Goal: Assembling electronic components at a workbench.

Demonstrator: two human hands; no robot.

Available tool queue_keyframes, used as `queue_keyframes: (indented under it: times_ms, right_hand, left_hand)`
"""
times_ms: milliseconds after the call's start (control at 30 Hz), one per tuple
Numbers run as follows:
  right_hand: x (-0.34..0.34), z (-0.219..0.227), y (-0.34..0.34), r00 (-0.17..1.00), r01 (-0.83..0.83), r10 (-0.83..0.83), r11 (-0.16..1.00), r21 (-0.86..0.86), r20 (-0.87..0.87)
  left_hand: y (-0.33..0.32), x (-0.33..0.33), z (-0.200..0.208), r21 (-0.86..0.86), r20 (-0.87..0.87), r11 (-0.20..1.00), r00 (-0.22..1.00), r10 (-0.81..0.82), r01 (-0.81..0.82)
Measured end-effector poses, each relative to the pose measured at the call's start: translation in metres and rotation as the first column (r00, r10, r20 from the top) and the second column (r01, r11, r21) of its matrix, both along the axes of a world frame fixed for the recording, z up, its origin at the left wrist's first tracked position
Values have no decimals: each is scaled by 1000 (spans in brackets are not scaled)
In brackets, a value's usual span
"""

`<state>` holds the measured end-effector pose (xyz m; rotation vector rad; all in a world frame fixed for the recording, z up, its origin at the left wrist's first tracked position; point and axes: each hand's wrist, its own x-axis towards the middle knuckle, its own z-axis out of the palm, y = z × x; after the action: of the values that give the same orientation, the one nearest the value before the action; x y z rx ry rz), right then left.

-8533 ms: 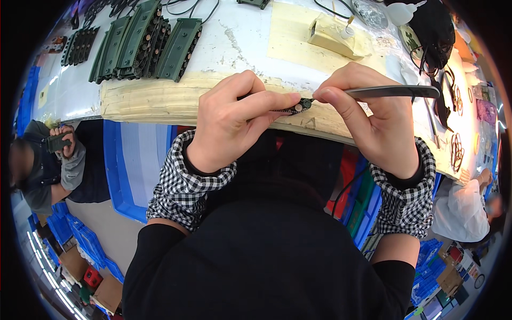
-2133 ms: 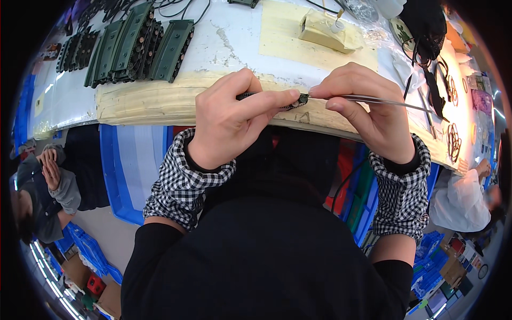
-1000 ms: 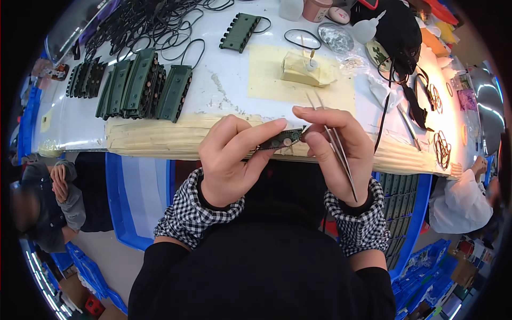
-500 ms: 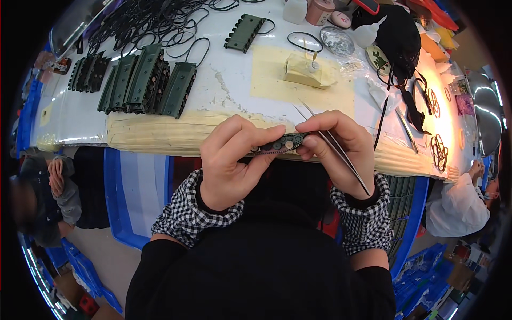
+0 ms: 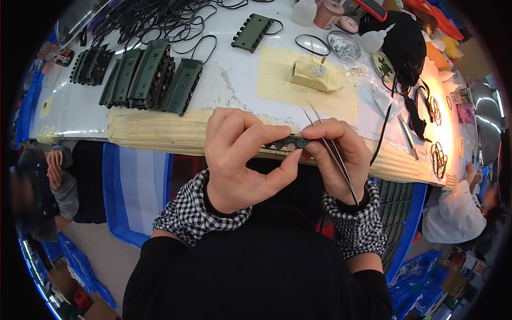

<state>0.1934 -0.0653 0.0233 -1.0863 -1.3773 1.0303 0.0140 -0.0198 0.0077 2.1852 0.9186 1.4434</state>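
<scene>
Above the table's near edge, my left hand (image 5: 234, 165) pinches a small dark green toy tank chassis (image 5: 288, 144) with a row of wheels along its side. Its index finger lies along the top, and the thumb touches the lower right end. My right hand (image 5: 341, 152) is closed around metal tweezers (image 5: 347, 181), their points up and away from the chassis. The thumb and index finger of that hand also meet the chassis's right end. Fingers cover part of the chassis. Further left on the table stand several similar green chassis (image 5: 146, 74).
A tangle of black rubber loops (image 5: 160, 24) covers the back left. A tape-wrapped block (image 5: 314, 77) sits at centre, with bottles (image 5: 376, 38) and a black cloth bag (image 5: 397, 48) to the right. Blue crates (image 5: 113, 208) are below the table edge; people sit on both sides.
My left thumb has moved from under the chassis to its right end. The wheeled side has tilted slightly. My right hand keeps the tweezers; the whole view has shifted a little.
</scene>
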Motion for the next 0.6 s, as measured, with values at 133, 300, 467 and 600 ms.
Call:
queue_keyframes:
  times_ms: [133, 300, 467, 600]
  right_hand:
    - [-2, -2, 0, 1000, -3, 3, 1000, -5, -18]
    - [0, -12, -3, 1000, -18, 17, 998, -67, -6]
    - [1, -14, -4, 998, -25, 30, 995, -96, 52]
    - [1, -21, -4, 992, 7, 10, 990, -138, 125]
  left_hand:
    - [1, 0, -2, 18, -12, 999, 999, 36, -35]
    - [0, 2, -12, 4, -21, 998, 998, 67, -67]
    - [-3, 4, -21, -14, -46, 997, 997, 69, -70]
    - [0, 7, -30, -5, -65, 996, 994, 93, -94]
